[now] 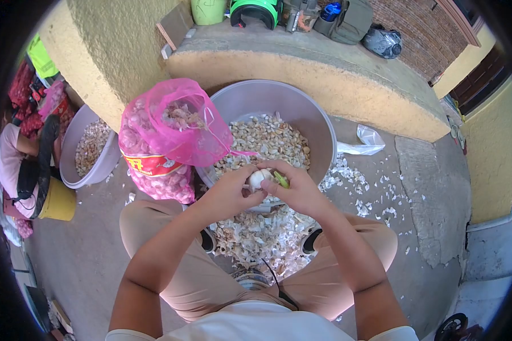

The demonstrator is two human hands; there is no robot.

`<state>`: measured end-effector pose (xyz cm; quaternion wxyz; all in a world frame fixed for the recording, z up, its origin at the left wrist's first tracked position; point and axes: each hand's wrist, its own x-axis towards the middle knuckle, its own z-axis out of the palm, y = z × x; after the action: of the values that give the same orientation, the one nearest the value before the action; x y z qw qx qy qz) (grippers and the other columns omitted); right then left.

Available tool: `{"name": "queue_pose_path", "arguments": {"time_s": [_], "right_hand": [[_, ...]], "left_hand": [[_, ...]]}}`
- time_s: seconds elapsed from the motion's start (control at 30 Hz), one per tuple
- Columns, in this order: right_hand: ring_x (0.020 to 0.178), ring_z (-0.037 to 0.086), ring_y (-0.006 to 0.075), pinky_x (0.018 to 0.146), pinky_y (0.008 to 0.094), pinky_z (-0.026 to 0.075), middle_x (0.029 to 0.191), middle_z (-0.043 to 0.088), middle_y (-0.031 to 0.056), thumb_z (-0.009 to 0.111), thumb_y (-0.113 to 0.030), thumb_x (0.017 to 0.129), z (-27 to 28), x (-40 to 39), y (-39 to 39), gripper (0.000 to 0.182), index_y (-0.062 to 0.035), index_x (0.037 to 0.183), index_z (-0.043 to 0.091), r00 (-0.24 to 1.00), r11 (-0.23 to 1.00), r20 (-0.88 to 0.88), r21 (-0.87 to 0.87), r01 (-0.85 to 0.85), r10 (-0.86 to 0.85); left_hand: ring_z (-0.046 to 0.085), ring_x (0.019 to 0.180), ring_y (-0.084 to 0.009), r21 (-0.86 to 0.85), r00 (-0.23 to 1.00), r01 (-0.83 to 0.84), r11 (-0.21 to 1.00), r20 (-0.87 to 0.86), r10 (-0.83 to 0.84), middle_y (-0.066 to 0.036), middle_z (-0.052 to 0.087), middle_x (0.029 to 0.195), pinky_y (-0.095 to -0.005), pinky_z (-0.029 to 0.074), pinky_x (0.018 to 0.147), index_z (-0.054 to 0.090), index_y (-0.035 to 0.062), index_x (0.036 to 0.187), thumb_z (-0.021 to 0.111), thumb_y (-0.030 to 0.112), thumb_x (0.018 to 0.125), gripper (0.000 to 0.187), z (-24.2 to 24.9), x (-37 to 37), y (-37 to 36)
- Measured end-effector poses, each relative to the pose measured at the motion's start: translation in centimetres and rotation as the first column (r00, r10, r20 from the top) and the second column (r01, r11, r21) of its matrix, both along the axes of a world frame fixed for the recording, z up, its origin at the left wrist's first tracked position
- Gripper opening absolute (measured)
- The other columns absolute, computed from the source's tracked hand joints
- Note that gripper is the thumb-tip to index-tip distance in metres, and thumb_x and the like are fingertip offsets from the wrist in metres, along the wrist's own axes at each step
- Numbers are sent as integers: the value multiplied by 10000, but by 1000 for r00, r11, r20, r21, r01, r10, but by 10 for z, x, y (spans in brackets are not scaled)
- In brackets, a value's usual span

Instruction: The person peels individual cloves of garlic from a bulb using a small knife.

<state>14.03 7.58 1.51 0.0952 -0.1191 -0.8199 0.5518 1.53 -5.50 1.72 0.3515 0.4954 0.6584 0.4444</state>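
My left hand is closed around a white garlic bulb above the near rim of a large basin. My right hand presses against the bulb's right side, its fingers closed on a small green-handled tool; any blade is hidden. Loose garlic cloves cover the bottom of the greyish-purple basin. Left of the basin stands a pink mesh sack of garlic bulbs, its top gaping. Between my feet lies a heap of garlic skins.
At left a person sits beside another basin of cloves and a yellow bucket. A concrete ledge behind the basin carries a green helmet and a backpack. A plastic bag lies at right.
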Motion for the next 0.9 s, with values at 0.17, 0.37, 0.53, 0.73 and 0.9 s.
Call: {"name": "queue_pose_path", "arguments": {"time_s": [0.17,0.37,0.53,0.73,0.9], "right_hand": [[900,508,140,780,284,415,965,542,69,577,-189,809,17,0,-6,316,-43,1075,489,986,988,164,-149,49,-24],[868,497,118,763,264,408,939,526,61,586,-178,803,-3,-1,-2,313,-53,1063,466,1000,1000,26,9,14,-15],[888,487,110,772,258,397,939,518,61,581,-140,794,12,3,1,283,-54,1039,467,991,994,114,-88,-61,71],[722,484,93,626,252,407,799,515,36,565,-84,755,18,4,-1,278,-48,1000,440,966,987,239,-145,-67,101],[604,530,178,565,297,420,694,541,106,557,-88,712,-12,0,-17,269,-51,954,444,987,991,-90,14,133,-132]], "left_hand": [[580,760,-225,47,991,9,999,-135,-3,-150,578,856,-311,446,672,459,-13,1076,658,204,717,464,0,-1,0],[564,773,-268,-2,991,54,999,-119,-54,-158,563,854,-331,428,694,443,-4,1084,643,216,732,461,-4,-3,0],[555,778,-286,59,988,103,993,-124,-95,-166,551,848,-345,421,692,456,-4,1056,631,227,744,426,-7,-7,-4],[555,760,-310,-97,962,184,978,-186,-200,-181,555,846,-362,422,671,465,-18,1035,627,246,748,422,0,-9,-4],[550,751,-325,-59,947,156,986,-275,-166,-195,551,843,-369,422,669,438,-21,1047,610,258,763,434,-3,-6,-4]]}}
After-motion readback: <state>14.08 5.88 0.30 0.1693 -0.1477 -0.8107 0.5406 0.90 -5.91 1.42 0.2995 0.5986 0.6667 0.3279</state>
